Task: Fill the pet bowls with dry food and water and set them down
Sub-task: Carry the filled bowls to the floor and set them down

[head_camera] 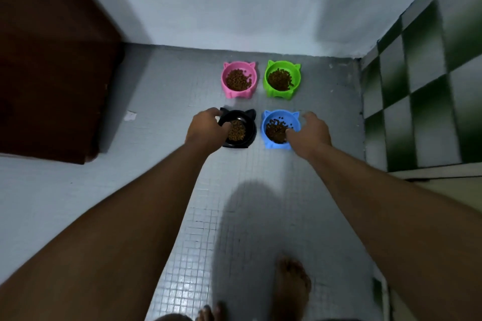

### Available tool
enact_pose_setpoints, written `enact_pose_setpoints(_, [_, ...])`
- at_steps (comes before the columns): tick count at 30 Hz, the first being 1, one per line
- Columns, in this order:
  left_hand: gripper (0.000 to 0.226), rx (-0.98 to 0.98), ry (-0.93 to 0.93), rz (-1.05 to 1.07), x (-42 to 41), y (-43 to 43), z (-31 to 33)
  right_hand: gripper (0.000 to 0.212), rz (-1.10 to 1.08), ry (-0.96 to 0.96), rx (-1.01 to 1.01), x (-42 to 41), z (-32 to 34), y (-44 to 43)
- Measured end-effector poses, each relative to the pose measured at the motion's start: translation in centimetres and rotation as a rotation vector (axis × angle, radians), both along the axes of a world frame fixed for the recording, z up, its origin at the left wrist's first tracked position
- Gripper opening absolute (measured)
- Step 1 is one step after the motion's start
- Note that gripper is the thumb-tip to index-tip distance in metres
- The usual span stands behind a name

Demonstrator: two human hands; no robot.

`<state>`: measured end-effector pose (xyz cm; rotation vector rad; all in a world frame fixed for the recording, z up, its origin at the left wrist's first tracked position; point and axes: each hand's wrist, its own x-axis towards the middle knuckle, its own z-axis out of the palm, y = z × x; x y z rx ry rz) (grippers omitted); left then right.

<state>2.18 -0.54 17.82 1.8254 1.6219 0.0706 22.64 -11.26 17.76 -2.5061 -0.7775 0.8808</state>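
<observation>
Four cat-eared bowls of dry food stand in a square on the tiled floor [234, 190]: pink bowl [224, 78] and green bowl [267, 81] behind, black bowl [248, 122] and blue bowl [271, 116] in front. The left grip [207, 129] is clamped on the black bowl's left rim, and the right grip [311, 130] on the blue bowl's right rim.

Left hand [207, 130] hides part of black bowl [249, 130] (left rim).

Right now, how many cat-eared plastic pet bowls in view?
4 on the tiled floor: pink cat-eared plastic bowl far left, green bowl far right, black bowl near left, gripped by left hand, blue bowl near right, gripped by right hand. None seem hidden.
</observation>
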Motion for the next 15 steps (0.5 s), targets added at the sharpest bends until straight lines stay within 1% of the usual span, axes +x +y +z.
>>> enact_pose_setpoints(4, [0.047, -0.010, -0.008, -0.030, -1.6, -2.1, 9.8, 0.057, 0.052, 0.001, 0.022, -0.9, 10.8, -1.8])
enact_pose_setpoints(9, [0.045, 0.026, -0.074, -0.069, -3.3, -4.4, 23.0, 0.060, 0.071, -0.001, 0.077, -2.7, 23.6, -4.0])
enact_pose_setpoints(11, [0.045, 0.039, -0.100, -0.081, -4.0, -5.5, 28.2, 0.059, 0.068, -0.008, 0.106, -3.9, 28.2, -4.9])
enact_pose_setpoints(15, [0.045, 0.079, -0.146, -0.116, -6.0, -7.9, 36.3, 0.061, 0.063, 0.015, 0.164, -7.4, 36.3, -7.2])
